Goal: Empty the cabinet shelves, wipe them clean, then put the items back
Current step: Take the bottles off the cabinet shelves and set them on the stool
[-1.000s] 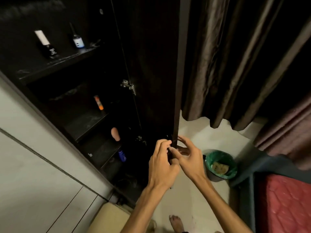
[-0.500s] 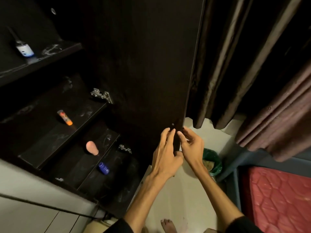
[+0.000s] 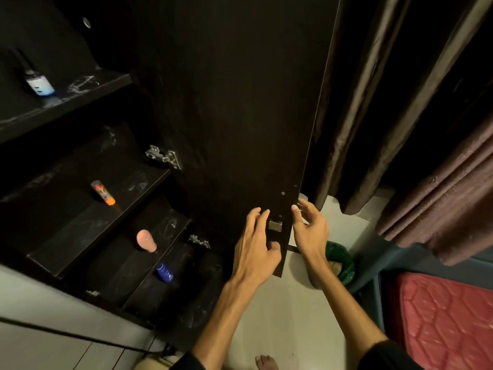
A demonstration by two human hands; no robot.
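At the free edge of the cabinet door (image 3: 234, 116), both hands are working low down by the little metal latch plate (image 3: 275, 225). A second ago that door stood nearly edge-on to us; now it has swung wide and its whole dark inner face is on show, hinge (image 3: 163, 156) and all. The left hand (image 3: 254, 247) lies on the inner face with fingers long and loosely spread, thumb resting against the panel, its grip apart and holding nothing. The right hand (image 3: 310, 228) sits just off the door's edge, fingers relaxed and apart too, no longer pinching as it was a moment back.

What does that buy us? Full access. The shelves are open to reach and nothing has come out yet: a small dropper bottle (image 3: 39, 82) on the top shelf (image 3: 88, 89), an orange-capped tube (image 3: 103, 193) on the shelf below, a pink rounded bottle (image 3: 146, 240) lower down, and a blue roll-on (image 3: 164, 272) on the lowest step. White dust smears streak the boards, so the wipe is plainly needed. By my read, emptying starts next. A green bin (image 3: 344, 263) waits on the floor beside a red mattress (image 3: 448, 316).
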